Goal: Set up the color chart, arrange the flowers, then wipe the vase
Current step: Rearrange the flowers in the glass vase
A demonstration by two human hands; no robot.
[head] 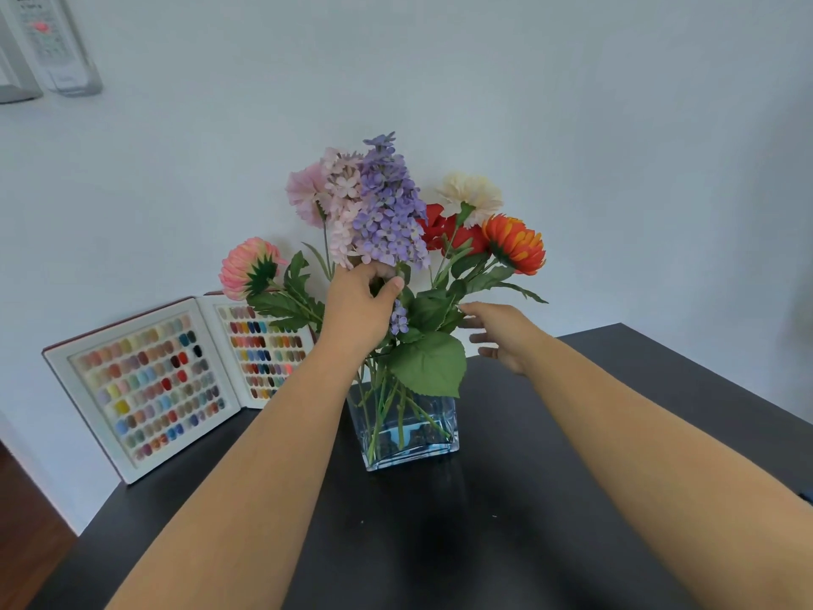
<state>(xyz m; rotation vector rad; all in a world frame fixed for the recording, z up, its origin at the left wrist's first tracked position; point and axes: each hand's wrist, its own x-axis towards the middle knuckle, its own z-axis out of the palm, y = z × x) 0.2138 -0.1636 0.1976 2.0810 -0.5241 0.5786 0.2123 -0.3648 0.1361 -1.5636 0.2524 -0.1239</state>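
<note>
A square clear glass vase point(433, 442) stands mid-table with several artificial flowers in it. My left hand point(358, 308) grips the stem just below the purple and pale pink flower cluster point(387, 209). My right hand point(501, 334) is open beside the leaves on the vase's right, fingers spread, holding nothing. An orange flower point(514, 244), a cream one point(470, 193) and red ones lean right; a pink one point(246, 268) leans left. The color chart point(149, 389) stands open like a book against the wall at the left, its right page partly behind leaves.
The black table point(440, 543) runs to a back right corner point(620, 325) and a left edge with wooden floor point(26, 534) below. A white wall is close behind. A remote control in a holder point(48, 41) hangs on the wall at the upper left.
</note>
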